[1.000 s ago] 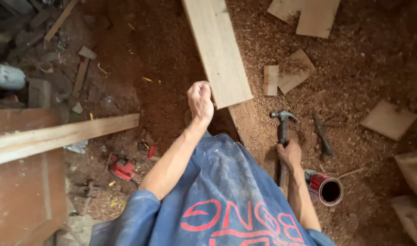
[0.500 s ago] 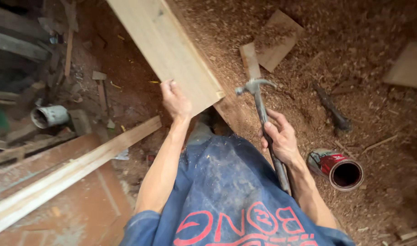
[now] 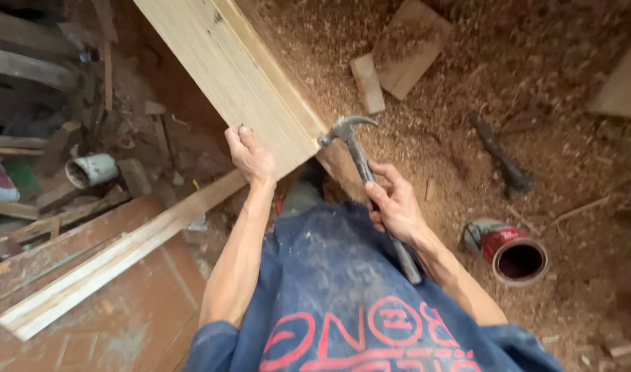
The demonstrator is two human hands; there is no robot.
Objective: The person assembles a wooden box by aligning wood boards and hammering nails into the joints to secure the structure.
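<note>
Leftmost, at 9 o'clock, dented grey can (image 3: 91, 169) and pale slat (image 3: 122, 255) over reddish floor. Left hand (image 3: 250, 155) clamped on plank (image 3: 233, 72) edge, plank running to 12 o'clock. Right hand (image 3: 396, 205) wrapped round hammer (image 3: 360, 155), claw against plank corner. Best steadied firmly, levered gently. Smooth pale grain; coarse sawdust (image 3: 453, 138); red tin (image 3: 512, 251) at 4 o'clock.

Pale plank (image 3: 240, 76) runs out the top edge, far end unseen; near corner hidden behind left hand (image 3: 250, 155). Hammer (image 3: 360, 162) handle partly covered by right hand (image 3: 397, 207); butt end blurred below it. Red can (image 3: 512, 253) right of that hand: inside too dark to tell.
</note>
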